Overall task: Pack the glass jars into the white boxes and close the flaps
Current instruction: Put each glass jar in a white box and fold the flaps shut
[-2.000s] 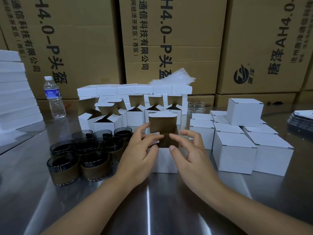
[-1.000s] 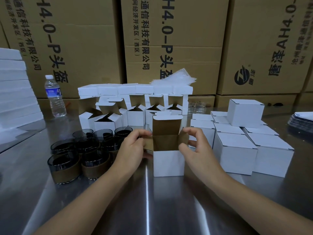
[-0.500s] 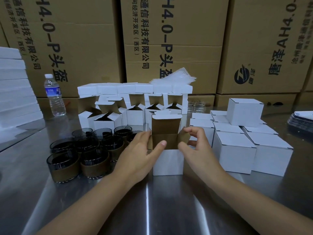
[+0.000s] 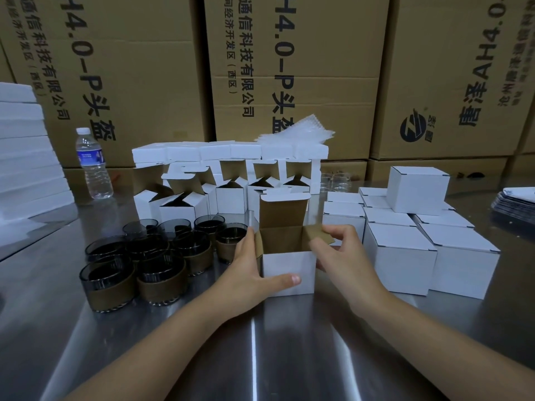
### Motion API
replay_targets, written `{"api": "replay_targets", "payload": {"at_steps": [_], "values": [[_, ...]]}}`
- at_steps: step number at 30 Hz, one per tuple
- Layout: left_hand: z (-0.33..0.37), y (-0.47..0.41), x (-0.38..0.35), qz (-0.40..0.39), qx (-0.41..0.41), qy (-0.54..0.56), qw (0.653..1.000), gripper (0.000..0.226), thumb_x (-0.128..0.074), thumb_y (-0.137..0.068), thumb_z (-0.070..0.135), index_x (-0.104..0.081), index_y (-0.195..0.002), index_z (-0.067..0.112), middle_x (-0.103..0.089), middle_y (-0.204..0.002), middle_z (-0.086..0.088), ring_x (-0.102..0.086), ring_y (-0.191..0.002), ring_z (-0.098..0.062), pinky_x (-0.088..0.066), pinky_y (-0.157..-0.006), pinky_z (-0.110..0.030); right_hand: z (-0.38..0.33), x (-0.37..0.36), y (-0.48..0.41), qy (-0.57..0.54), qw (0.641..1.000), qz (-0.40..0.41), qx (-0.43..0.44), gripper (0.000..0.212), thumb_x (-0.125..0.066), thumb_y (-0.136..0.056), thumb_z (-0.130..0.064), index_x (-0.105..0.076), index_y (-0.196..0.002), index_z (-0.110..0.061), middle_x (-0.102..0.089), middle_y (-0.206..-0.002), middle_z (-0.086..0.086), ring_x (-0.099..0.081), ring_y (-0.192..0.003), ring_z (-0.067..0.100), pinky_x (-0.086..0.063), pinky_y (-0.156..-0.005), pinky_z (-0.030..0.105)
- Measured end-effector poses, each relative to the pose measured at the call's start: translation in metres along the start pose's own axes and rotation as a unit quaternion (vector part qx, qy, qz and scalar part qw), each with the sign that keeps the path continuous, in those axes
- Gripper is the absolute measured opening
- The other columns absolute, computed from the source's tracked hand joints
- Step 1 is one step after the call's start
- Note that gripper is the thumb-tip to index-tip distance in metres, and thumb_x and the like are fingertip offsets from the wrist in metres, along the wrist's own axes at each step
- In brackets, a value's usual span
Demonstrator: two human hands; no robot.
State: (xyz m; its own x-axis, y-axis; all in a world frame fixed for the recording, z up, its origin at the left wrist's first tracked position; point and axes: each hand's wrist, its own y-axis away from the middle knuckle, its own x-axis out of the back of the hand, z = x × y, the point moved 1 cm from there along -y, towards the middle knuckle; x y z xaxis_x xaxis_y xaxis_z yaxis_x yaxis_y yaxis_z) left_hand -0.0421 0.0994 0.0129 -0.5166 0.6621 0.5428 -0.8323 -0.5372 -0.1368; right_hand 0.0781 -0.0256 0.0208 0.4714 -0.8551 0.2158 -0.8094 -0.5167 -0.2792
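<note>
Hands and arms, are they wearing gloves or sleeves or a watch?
No. The left hand and right hand are bare: no gloves, rings or watch show. The left forearm and right forearm are bare too, with no sleeve in view.

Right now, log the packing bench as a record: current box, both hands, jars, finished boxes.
current box: open box, lid flap upright
left hand: grips its left side, thumb across the front
right hand: pinches its right side flap
jars: glass jars clustered left of it, unpacked
finished boxes: closed boxes stacked to its right
</note>
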Motion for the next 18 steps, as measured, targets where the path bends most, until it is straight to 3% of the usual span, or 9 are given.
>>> {"api": "replay_targets", "payload": {"at_steps": [3, 8, 11, 13, 15, 18], "values": [[-0.0001, -0.0005, 0.0002, -0.001, 0.006, -0.003, 1.0, 0.137, -0.077, -0.055, 0.059, 0.014, -0.151, 0.025, -0.007, -0.155, 0.013, -0.022, -0.122, 0.004, -0.024, -0.097, -0.014, 0.0025, -0.0008, -0.0014, -0.001, 1.0, 0.003, -0.018, 0.034, -0.061, -0.085, -0.033, -0.045, -0.115, -0.028, -0.052, -0.11, -0.01, -0.056, -0.1, 0.011, -0.052, -0.092, 0.039], [-0.0009, -0.0014, -0.0014, 0.008, 0.004, 0.003, 1.0, 0.128, -0.076, -0.063, 0.057, 0.011, -0.152, 0.025, -0.01, -0.152, 0.011, -0.022, -0.124, 0.002, -0.024, -0.099, -0.016, 0.004, -0.001, -0.0021, -0.006, 0.999, 0.003, -0.049, 0.035, -0.06, -0.082, -0.039, -0.052, -0.113, -0.026, -0.055, -0.117, -0.006, -0.059, -0.104, 0.016, -0.051, -0.092, 0.04], [0.0022, -0.0022, -0.0042, 0.035, 0.022, 0.042, 0.998, 0.104, -0.046, -0.072, 0.071, 0.003, -0.153, 0.03, -0.008, -0.155, 0.014, -0.021, -0.131, 0.001, -0.016, -0.1, -0.018, 0.0036, 0.0002, -0.0034, 0.037, 0.999, 0.005, -0.039, 0.031, -0.058, -0.084, -0.041, -0.053, -0.11, -0.025, -0.053, -0.118, -0.005, -0.059, -0.095, 0.009, -0.051, -0.078, 0.028], [0.0021, -0.0041, -0.0043, 0.053, 0.034, 0.086, 0.994, 0.078, -0.029, -0.087, 0.066, -0.003, -0.153, 0.033, -0.004, -0.159, 0.013, -0.01, -0.143, -0.005, -0.011, -0.106, -0.025, 0.0018, 0.0018, -0.0046, 0.1, 0.995, 0.011, -0.009, 0.028, -0.056, -0.087, -0.04, -0.057, -0.109, -0.024, -0.048, -0.12, -0.006, -0.054, -0.09, 0.004, -0.043, -0.069, 0.019], [-0.0003, -0.006, -0.0038, 0.06, 0.029, 0.101, 0.993, 0.064, -0.022, -0.095, 0.059, -0.011, -0.153, 0.035, -0.006, -0.16, 0.013, -0.008, -0.145, -0.007, -0.009, -0.107, -0.025, 0.0006, 0.0035, -0.0061, 0.151, 0.988, 0.019, 0.024, 0.031, -0.056, -0.086, -0.04, -0.064, -0.108, -0.02, -0.05, -0.12, -0.005, -0.052, -0.095, 0.006, -0.041, -0.078, 0.021], [-0.0037, -0.009, -0.0014, 0.073, 0.02, 0.079, 0.994, 0.055, -0.022, -0.1, 0.051, -0.022, -0.151, 0.033, -0.02, -0.158, 0.008, -0.022, -0.143, -0.013, -0.017, -0.11, -0.029, -0.0042, 0.0069, -0.0049, 0.184, 0.982, 0.014, 0.038, 0.027, -0.058, -0.086, -0.041, -0.068, -0.102, -0.023, -0.056, -0.109, -0.007, -0.054, -0.095, 0.009, -0.044, -0.081, 0.027]]}}
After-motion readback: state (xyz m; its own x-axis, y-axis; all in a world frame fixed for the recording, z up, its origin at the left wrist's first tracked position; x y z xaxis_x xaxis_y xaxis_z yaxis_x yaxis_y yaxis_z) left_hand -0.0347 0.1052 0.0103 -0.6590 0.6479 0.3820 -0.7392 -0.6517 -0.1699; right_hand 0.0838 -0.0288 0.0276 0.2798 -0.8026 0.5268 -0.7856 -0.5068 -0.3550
